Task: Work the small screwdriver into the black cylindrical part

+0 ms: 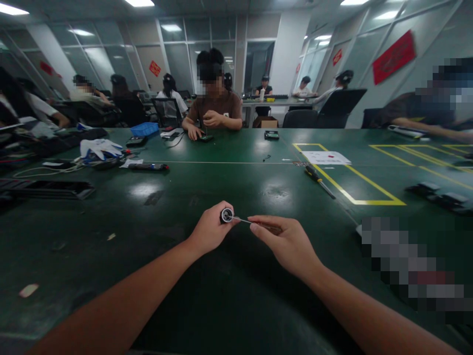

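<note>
My left hand is closed round a small dark cylindrical part with a silvery ring at its open end, which faces me. In my right hand is a thin screwdriver, its handle mostly hidden by the fingers. The metal shaft points left, and its tip reaches the open end of the cylinder. Whether the tip touches anything inside, I cannot tell. Both hands are held above the green table.
A larger screwdriver lies ahead to the right, near a white sheet and yellow tape. White gloves, cables, a dark pen-like tool and a blue bin are at the left. Across the table a person works.
</note>
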### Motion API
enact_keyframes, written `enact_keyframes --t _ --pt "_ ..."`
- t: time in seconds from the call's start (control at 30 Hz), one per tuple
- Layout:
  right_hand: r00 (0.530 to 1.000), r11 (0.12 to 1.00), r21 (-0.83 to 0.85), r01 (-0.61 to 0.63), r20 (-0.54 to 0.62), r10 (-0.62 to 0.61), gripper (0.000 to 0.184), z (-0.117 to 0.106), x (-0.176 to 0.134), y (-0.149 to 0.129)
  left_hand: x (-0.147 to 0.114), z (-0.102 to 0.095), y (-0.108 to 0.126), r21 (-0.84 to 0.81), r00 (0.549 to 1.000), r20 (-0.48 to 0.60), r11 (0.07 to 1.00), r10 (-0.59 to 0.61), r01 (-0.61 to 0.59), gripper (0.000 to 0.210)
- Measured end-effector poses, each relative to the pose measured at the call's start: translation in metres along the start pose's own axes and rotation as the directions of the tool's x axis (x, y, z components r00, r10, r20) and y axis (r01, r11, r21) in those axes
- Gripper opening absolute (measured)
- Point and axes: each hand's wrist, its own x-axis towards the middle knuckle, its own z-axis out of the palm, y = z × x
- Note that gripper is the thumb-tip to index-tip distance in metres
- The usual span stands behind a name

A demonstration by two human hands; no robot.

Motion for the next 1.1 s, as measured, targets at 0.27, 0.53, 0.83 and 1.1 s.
enact_keyframes --t 0.27,0.53,0.83,1.1 --pt "0.994 0.972 -0.207 0.109 0.033 -0.105 0.031 0.0001 -0.0009 -0.0038 0.0004 -0.0011 -0.0024 0.02 0.998 -0.055 1.0 0.007 -0.005 0.015" --pt "0.973 0.893 -0.385 0.232 0.075 -0.22 0.029 -0.0033 -0.0025 -0.0069 0.0022 -0.0026 -0.002 0.182 0.993 -0.035 0.978 0.113 -0.104 0.011" --pt "0.976 0.857 -0.467 0.217 0.079 -0.204 0.019 -0.004 -0.0003 -0.0075 0.0039 -0.0068 -0.0017 0.329 0.981 0.069 0.925 0.18 -0.193 0.008" --pt "0.974 0.823 -0.523 0.223 0.09 -0.206 0.019 -0.0064 0.001 -0.0057 0.003 -0.0086 0.0018 0.444 0.971 0.154 0.865 0.182 -0.233 0.006"
